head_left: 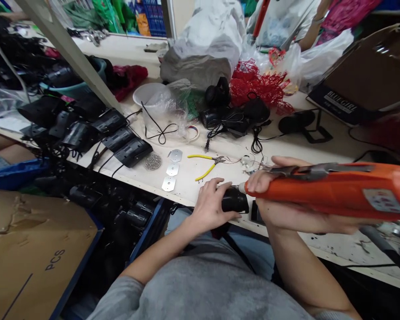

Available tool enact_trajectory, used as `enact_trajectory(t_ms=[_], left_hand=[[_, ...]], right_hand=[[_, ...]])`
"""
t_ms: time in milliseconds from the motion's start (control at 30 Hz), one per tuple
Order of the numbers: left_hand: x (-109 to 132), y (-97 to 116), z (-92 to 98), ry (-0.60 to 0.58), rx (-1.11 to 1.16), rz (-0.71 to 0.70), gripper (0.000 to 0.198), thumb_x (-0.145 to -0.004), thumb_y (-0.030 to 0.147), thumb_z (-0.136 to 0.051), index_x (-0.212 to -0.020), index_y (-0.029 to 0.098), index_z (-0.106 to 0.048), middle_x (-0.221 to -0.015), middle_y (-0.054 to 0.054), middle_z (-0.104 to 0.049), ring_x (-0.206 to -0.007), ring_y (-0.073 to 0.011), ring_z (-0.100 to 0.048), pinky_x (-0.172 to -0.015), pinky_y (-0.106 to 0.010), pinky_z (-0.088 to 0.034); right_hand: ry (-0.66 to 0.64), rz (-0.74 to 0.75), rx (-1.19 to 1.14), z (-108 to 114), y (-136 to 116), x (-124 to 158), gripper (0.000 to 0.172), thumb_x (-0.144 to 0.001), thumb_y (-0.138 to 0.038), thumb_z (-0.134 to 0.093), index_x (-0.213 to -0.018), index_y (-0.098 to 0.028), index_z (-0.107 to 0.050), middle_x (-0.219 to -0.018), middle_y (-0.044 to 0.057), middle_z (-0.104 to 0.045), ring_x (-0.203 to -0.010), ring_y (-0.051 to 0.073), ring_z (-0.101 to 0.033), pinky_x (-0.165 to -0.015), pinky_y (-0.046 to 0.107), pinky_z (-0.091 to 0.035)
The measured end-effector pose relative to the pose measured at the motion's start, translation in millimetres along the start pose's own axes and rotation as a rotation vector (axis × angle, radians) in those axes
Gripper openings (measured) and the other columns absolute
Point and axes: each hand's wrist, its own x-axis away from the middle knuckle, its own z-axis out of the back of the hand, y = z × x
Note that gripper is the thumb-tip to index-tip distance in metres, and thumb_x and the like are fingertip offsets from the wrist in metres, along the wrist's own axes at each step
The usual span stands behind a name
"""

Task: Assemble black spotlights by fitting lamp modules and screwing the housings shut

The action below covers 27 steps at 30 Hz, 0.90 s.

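My left hand is wrapped round a black plastic housing at the table's front edge, fingers on top and thumb at its near side. In my right hand is an orange electric screwdriver, lying almost level. Its tip reaches the top of the housing beside my left fingers; whether it sits on a screw is hidden. Just beyond lie yellow-handled cutting pliers, spread apart. Left of them are three flat metal plates in a row and a round heap of small screws.
Black housings with cords crowd the table on the left. A white bucket, a tape roll, corded black lamps and red netting stand behind. Cardboard boxes are at the right and lower left.
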Motion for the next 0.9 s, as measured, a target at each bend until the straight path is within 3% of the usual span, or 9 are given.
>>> enact_trajectory(t_ms=[100, 200, 467, 567, 667, 767, 900], left_hand=[[13.7, -14.8, 11.7, -0.005, 0.141, 0.018, 0.093, -0.063, 0.032, -0.092, -0.144, 0.027, -0.045, -0.140, -0.011, -0.050, -0.130, -0.0323, -0.053, -0.108, -0.052, -0.049], [23.9, -28.6, 15.4, -0.002, 0.239, 0.021, 0.081, -0.068, 0.027, -0.087, -0.139, 0.026, -0.046, -0.130, -0.008, -0.060, -0.123, -0.0286, -0.061, -0.105, -0.048, -0.052], [24.4, -43.0, -1.0, 0.144, 0.324, -0.010, 0.078, -0.060, 0.027, -0.092, -0.127, 0.022, -0.053, -0.121, -0.008, -0.068, -0.114, -0.0292, -0.067, -0.099, -0.048, -0.057], [24.1, -44.1, -3.5, 0.154, 0.352, -0.016, 0.081, -0.058, 0.026, -0.093, -0.128, 0.022, -0.054, -0.121, -0.008, -0.068, -0.110, -0.0291, -0.069, -0.096, -0.048, -0.059], [24.9, -45.3, -5.6, 0.162, 0.372, -0.006, 0.083, -0.057, 0.025, -0.092, -0.131, 0.022, -0.054, -0.120, -0.007, -0.069, -0.107, -0.0282, -0.070, -0.093, -0.047, -0.060], [25.6, -46.8, -8.0, 0.176, 0.376, -0.003, 0.080, -0.060, 0.027, -0.090, -0.132, 0.021, -0.053, -0.118, -0.008, -0.070, -0.106, -0.0276, -0.070, -0.092, -0.046, -0.060], [24.4, -47.2, -8.7, 0.216, 0.341, -0.066, 0.074, -0.061, 0.028, -0.089, -0.127, 0.022, -0.057, -0.116, -0.007, -0.070, -0.105, -0.0270, -0.070, -0.091, -0.044, -0.060]], right_hand=[[-0.025, -0.070, -0.011, -12.4, 9.6, 6.4, 0.083, -0.070, -0.093, -0.049, -0.108, -0.024, -0.075, -0.059, 0.003, -0.061, -0.047, 0.022, -0.053, -0.048, 0.040, -0.047], [-0.022, -0.098, 0.005, -24.3, 23.2, 12.1, 0.087, -0.071, -0.096, -0.038, -0.106, -0.026, -0.074, -0.058, 0.003, -0.060, -0.044, 0.022, -0.053, -0.047, 0.040, -0.048], [-0.125, -0.159, -0.070, -41.8, 40.1, 0.6, 0.075, -0.074, -0.090, -0.045, -0.097, -0.024, -0.071, -0.057, 0.002, -0.060, -0.041, 0.018, -0.051, -0.037, 0.031, -0.041], [-0.101, -0.140, -0.087, -44.8, 48.9, -1.4, 0.070, -0.077, -0.086, -0.047, -0.091, -0.021, -0.070, -0.057, 0.000, -0.058, -0.037, 0.014, -0.047, -0.034, 0.028, -0.037], [-0.070, -0.148, -0.098, -43.7, 57.4, 4.0, 0.066, -0.076, -0.085, -0.051, -0.087, -0.022, -0.068, -0.071, 0.003, -0.062, -0.041, 0.013, -0.050, -0.035, 0.028, -0.041], [-0.041, -0.183, -0.116, -40.3, 62.7, 12.2, 0.064, -0.071, -0.086, -0.058, -0.090, -0.025, -0.065, -0.084, 0.003, -0.065, -0.049, 0.015, -0.056, -0.046, 0.034, -0.053], [-0.008, -0.150, -0.134, -40.0, 66.0, 12.9, 0.064, -0.072, -0.085, -0.056, -0.088, -0.025, -0.066, -0.082, 0.002, -0.063, -0.045, 0.013, -0.052, -0.046, 0.035, -0.053]])
